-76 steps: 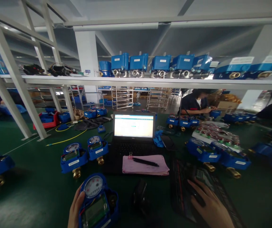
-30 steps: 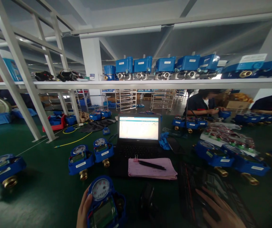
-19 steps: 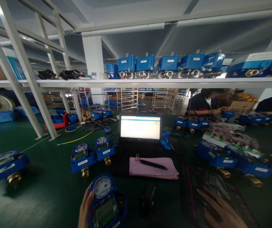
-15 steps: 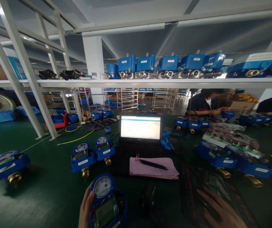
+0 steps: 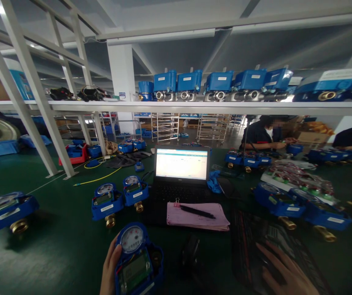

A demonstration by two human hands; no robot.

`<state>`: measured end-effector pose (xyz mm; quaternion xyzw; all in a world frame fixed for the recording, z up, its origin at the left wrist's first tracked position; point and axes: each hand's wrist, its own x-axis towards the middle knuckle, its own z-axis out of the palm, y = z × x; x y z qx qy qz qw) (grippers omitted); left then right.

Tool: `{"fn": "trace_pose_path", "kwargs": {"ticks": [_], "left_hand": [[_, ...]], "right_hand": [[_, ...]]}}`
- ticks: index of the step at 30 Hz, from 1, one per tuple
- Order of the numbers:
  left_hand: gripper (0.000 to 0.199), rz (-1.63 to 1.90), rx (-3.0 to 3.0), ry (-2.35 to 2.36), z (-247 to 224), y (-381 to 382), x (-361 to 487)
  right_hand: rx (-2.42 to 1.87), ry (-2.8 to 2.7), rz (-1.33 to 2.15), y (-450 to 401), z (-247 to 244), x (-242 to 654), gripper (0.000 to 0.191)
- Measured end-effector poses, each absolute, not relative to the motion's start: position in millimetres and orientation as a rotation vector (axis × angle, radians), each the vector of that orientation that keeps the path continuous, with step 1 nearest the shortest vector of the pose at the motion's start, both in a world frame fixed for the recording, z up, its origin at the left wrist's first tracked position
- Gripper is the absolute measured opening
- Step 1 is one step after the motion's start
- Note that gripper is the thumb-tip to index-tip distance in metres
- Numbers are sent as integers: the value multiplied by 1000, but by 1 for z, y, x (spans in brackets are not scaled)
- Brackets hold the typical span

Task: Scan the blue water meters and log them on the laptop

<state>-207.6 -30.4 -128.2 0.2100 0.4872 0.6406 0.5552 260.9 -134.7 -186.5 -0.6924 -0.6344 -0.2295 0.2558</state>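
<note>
Near the bottom centre, my left hand grips the left side of a blue meter with a round dial and a small display facing up. My right hand rests over a dark computer mouse on a patterned mat at the lower right. An open laptop with a lit screen stands in the middle. In front of its keyboard lies a pink paper pad with a black pen and a binder clip. A dark device stands between my hands.
More blue meters stand left of the laptop, one at far left, others to the right. A shelf with blue units crosses above. Beyond the table, a person works at the right. A red bin sits at back left.
The laptop screen's content differs, with less text lines visible in the lower part. The view has shifted very slightly. Both hands stay in nearly the same places.
</note>
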Motion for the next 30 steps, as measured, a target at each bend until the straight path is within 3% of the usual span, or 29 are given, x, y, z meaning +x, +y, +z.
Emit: {"fn": "trace_pose_path", "kwargs": {"ticks": [24,30], "left_hand": [[86,1352,425,1159,-131,-27,-217],[80,1360,418,1195,-123,-30,-212]], "right_hand": [[-1913,-1688,-580,-138,-193,264,47],[-1882,-1730,-589,-137,-186,259,44]]}}
